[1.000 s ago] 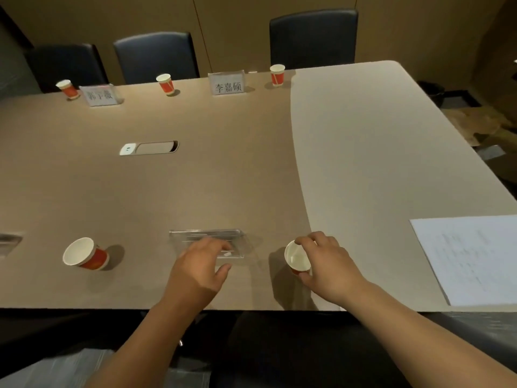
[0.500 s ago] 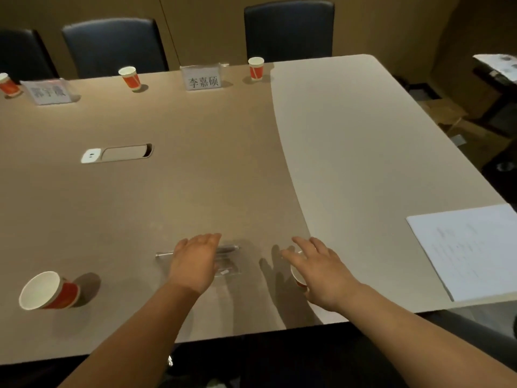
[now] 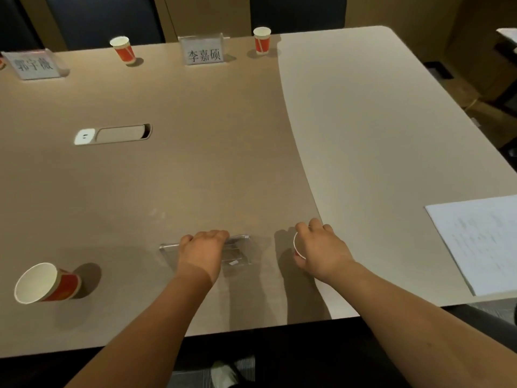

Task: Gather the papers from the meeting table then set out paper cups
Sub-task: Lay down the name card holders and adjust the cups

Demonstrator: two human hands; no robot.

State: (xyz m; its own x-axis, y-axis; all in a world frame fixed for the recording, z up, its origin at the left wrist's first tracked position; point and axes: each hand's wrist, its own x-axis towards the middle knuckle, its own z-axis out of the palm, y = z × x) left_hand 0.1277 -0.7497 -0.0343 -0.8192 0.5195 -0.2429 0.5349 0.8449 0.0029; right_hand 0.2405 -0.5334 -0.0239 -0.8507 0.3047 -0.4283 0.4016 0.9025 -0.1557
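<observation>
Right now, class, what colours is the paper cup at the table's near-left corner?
The paper cup is red outside and white inside, seen best in the head view.

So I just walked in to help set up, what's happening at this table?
A person is laying out places. Their right hand grips a paper cup near the table edge, while the left hand holds a clear acrylic name stand. Three more cups already stand out, and a stack of papers lies to the right.

Paper cup (image 3: pixel 297 245) mostly hidden under the right hand (image 3: pixel 321 247), papers (image 3: pixel 481 242) cut by the right edge, print too blurred to read, far-left cup (image 3: pixel 1 64) perhaps, barely showing.
</observation>
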